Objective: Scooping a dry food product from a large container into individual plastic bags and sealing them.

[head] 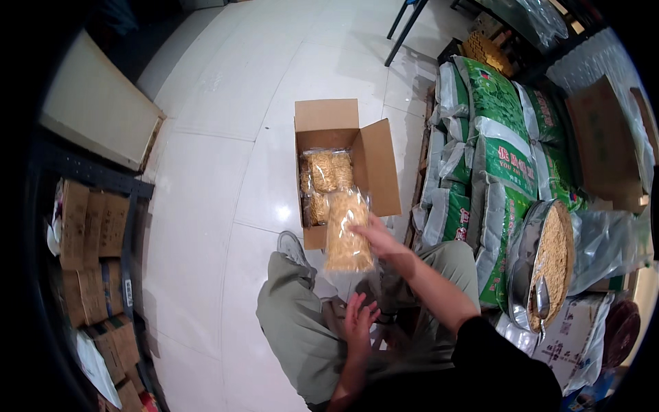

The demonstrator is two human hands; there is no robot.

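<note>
My right hand (381,238) grips the right side of a clear plastic bag of tan, crumbly food (348,247). That bag hangs above the near edge of an open cardboard box (381,165) on the floor and hides part of it. Inside the box lie several similar clear bags (323,172), packed side by side. Lower down, between the knees, my left hand (359,315) has its fingers apart and holds nothing. What fills the bags cannot be told exactly.
Stacked green-and-white sacks (502,159) stand at the right on a pallet. Beside them is a round metal pan (525,268) of tan crumbs with a metal scoop (541,298). Cardboard cartons (95,224) fill a dark shelf at the left. My shoe (292,247) rests near the box.
</note>
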